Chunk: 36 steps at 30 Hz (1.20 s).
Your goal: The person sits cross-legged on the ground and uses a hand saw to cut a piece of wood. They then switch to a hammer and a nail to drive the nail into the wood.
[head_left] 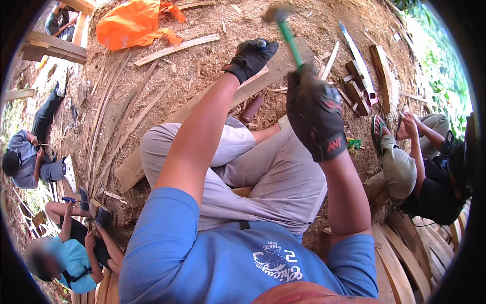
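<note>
My right hand point(316, 114), in a black glove, is wrapped round the green handle of a hammer point(288, 38). The hammer is raised, with its head up and blurred by motion. My left hand point(250, 60), gloved alike, is closed in a fist over a wooden plank point(298, 55). Out of the top of that fist pokes a rounded grey end of something; the rest of it is hidden by the fingers and glove. The plank runs slantwise from beyond my hands down to beside my crossed legs.
A handsaw point(357, 61) lies at the far right beside wooden blocks point(358, 96). An orange bag point(129, 24) and long wood strips point(114, 121) lie on the shavings-covered ground. People sit on both sides, one holding a blue-handled tool point(68, 199).
</note>
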Each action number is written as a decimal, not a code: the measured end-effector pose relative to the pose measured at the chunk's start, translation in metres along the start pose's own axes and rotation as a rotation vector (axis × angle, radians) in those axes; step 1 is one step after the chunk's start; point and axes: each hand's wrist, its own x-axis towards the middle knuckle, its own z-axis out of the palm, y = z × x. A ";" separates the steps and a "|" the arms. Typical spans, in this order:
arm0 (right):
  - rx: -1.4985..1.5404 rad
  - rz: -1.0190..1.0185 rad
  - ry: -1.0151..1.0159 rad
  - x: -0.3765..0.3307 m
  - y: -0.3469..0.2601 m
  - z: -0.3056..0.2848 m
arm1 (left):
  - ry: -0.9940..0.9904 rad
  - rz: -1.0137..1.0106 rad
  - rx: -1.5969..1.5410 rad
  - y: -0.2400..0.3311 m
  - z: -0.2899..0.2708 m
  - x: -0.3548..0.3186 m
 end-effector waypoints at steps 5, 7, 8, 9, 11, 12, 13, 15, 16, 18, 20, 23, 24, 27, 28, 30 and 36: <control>0.092 -0.113 0.114 0.007 -0.005 -0.031 | 0.057 0.123 0.072 -0.018 0.003 0.002; 0.132 -0.111 0.285 0.004 -0.019 -0.040 | 0.052 0.060 0.019 -0.012 0.001 -0.002; 0.161 -0.110 0.357 0.002 -0.022 -0.036 | 0.045 0.035 -0.019 -0.011 -0.001 -0.003; 0.193 -0.111 0.428 0.000 -0.025 -0.030 | 0.038 0.008 -0.056 -0.011 -0.003 -0.005; 0.073 0.069 0.126 -0.009 -0.021 -0.008 | 0.055 0.042 -0.094 -0.001 -0.002 -0.008; -0.069 -0.027 0.027 -0.017 0.004 0.020 | 0.055 0.064 -0.119 0.005 0.002 -0.007; -0.199 -0.131 -0.078 -0.020 0.024 0.043 | 0.064 0.079 -0.133 0.007 0.003 -0.006; 0.076 0.021 -0.047 -0.017 0.018 0.054 | 0.016 0.005 -0.025 -0.013 0.000 -0.001; 0.211 0.106 -0.035 -0.017 0.019 0.062 | 0.023 0.040 -0.015 -0.008 -0.003 -0.006; 0.267 0.183 0.010 -0.015 0.026 0.090 | 0.043 0.058 -0.039 -0.014 -0.001 -0.007; 0.258 0.291 -0.008 -0.011 0.036 0.123 | 0.026 0.042 -0.051 -0.010 -0.002 -0.006; 0.211 0.252 -0.228 -0.009 0.060 0.170 | -0.018 0.041 -0.046 0.006 -0.010 -0.012; 0.201 0.284 -0.210 -0.010 0.061 0.183 | -0.037 -0.003 -0.036 0.008 -0.013 -0.013; 0.184 0.305 -0.218 -0.017 0.056 0.206 | 0.033 -0.029 -0.010 -0.007 -0.013 -0.021; 0.183 0.275 -0.236 -0.016 0.058 0.207 | 0.032 -0.035 -0.042 -0.009 -0.016 -0.022; 0.137 0.260 -0.267 -0.017 0.059 0.216 | 0.011 -0.068 -0.102 -0.018 -0.022 -0.026; 0.156 0.303 -0.249 -0.016 0.066 0.220 | 0.039 -0.098 -0.429 -0.033 -0.025 -0.053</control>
